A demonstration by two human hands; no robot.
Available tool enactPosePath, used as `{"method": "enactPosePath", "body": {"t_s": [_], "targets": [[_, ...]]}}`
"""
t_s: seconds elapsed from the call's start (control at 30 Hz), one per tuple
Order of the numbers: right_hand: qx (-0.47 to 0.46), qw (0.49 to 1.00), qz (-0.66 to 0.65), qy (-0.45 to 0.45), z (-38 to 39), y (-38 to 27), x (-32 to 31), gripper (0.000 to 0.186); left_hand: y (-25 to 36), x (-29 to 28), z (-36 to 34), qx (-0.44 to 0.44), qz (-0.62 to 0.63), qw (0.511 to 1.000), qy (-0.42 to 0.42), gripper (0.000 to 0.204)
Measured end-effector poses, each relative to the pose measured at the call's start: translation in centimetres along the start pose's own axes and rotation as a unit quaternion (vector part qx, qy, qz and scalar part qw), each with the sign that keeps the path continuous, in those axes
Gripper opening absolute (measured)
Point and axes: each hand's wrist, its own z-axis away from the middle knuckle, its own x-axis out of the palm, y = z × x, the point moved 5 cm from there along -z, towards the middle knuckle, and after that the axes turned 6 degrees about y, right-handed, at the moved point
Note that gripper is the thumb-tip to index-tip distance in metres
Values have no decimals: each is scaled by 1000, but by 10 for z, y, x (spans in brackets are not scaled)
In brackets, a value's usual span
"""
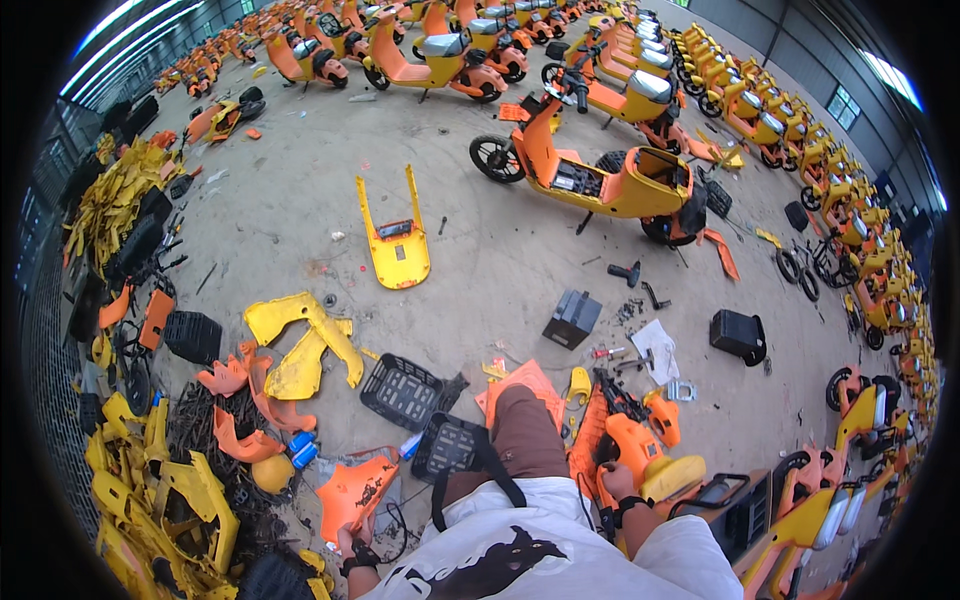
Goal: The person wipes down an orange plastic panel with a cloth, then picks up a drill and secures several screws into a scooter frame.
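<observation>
My left hand (352, 546), with a black strap at the wrist, grips the lower edge of an orange plastic panel (357, 492) that lies on the concrete floor at my left. My right hand (619, 485) is closed on the orange body of a dismantled scooter (628, 440) lying in front of my right side, just beside its yellow rear cover (671, 478). My knee in brown trousers (521, 430) rises between the two hands. Two black wire baskets (401, 390) (450, 446) lie just ahead of the orange panel.
A partly stripped orange and yellow scooter (600, 180) stands ahead. A yellow cover (396, 242), a curved yellow panel (300, 345), a black battery box (572, 318) and another black box (738, 335) lie on the floor. Yellow panels (165, 500) pile up at the left; rows of scooters line the back and right.
</observation>
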Motion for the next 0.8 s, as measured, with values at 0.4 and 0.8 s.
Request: {"method": "enactPosePath", "body": {"t_s": [0.4, 0.8], "targets": [[146, 944, -48, -293, -234, -155, 91, 33, -35, 240, -105, -70, -12, 995, -65, 41], [243, 931, -112, -247, -376, -206, 48, 34, -163, 666, -254, -117, -237, 963, -46, 54]]}}
